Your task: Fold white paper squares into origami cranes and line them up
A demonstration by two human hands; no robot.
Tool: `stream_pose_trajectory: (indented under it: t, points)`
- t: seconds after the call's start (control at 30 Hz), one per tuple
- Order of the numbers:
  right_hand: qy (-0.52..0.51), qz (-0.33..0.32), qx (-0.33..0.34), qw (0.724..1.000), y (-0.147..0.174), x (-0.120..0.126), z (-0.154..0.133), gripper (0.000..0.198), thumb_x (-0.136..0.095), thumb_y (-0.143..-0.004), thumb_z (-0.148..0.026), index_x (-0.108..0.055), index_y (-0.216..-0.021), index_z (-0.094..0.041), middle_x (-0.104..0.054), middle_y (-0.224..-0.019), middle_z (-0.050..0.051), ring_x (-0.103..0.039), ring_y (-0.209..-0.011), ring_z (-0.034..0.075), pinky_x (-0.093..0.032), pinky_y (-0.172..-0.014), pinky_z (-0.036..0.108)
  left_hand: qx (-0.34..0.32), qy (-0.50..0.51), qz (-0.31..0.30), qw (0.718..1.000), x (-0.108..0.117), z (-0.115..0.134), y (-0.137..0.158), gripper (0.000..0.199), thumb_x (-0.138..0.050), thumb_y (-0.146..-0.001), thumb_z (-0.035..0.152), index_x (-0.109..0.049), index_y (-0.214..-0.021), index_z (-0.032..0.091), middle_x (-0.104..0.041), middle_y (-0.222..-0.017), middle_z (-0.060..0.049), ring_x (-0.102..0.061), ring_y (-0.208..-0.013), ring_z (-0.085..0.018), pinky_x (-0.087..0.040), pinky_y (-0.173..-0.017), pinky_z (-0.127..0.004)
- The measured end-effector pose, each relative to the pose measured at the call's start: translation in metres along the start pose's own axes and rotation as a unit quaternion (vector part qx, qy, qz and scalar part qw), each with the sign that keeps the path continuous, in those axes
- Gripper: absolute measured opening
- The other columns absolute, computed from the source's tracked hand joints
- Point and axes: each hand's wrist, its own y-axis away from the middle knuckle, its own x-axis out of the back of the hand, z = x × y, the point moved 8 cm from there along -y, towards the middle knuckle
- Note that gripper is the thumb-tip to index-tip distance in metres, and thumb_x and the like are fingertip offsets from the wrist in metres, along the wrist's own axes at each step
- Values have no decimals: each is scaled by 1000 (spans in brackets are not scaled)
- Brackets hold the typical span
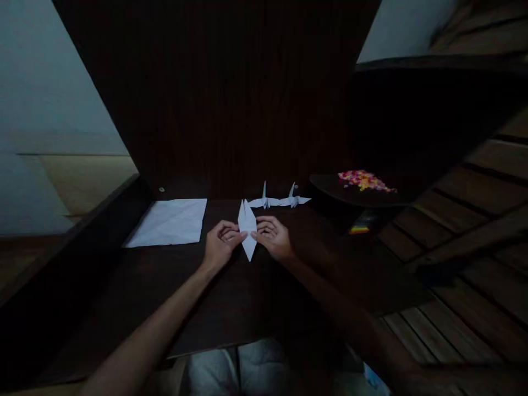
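Observation:
A white folded paper (248,223), a long diamond with a split upper point, is held upright over the dark desk. My left hand (220,242) pinches its left edge between thumb and fingers. On the opposite edge, my right hand (275,237) grips it the same way, both thumbs lying on its front near the middle. Just behind it stand two folded paper cranes, a nearer one (265,202) partly hidden by the held paper and another (294,201) to its right.
Flat white paper sheets (169,221) lie on the desk (165,297) at left. A raised dark shelf (330,190) at right bears a heap of small pink and yellow pieces (365,180). A rainbow-striped item (359,229) sits beneath it. A tall dark panel (231,99) closes off the back.

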Motion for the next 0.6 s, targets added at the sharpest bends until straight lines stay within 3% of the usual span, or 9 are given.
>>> stream_pose_trajectory:
  t: [0.13, 0.23, 0.43, 0.6]
  points:
    - [30, 5, 47, 998, 6, -5, -6, 33, -76, -66, -30, -64, -94, -18, -63, -79, 3, -59, -67, 11, -51, -60, 23, -34, -54, -10, 998, -5, 11, 2, 26, -80, -59, 37, -73, -73, 16, -70, -99, -9, -66, -87, -22, -53, -79, -35]
    - [90, -10, 118, 989, 11, -11, -21, 23, -72, -72, -29, -67, -92, -19, -63, -83, 5, -58, -66, 12, -52, -58, 24, -17, -62, -35, 997, -8, 10, 5, 27, -77, -63, 39, -76, -79, 17, -70, -105, -11, -63, -101, -28, -50, -88, -40]
    - [219, -49, 255, 941, 22, -24, -52, 16, -61, -82, -20, -71, -94, -20, -67, -91, 7, -62, -84, 18, -51, -79, 35, 66, 61, -64, 994, -11, -6, 8, 39, -75, -66, 36, -73, -99, 14, -74, -94, -10, -65, -96, -28, -48, -87, -38]
    - [231, -71, 261, 935, 23, -26, -50, 17, -60, -82, -19, -71, -94, -22, -68, -94, 7, -61, -86, 19, -50, -79, 38, 78, 38, -36, 996, -8, -10, 6, 33, -75, -66, 35, -72, -92, 14, -74, -84, -5, -66, -80, -21, -49, -74, -29]
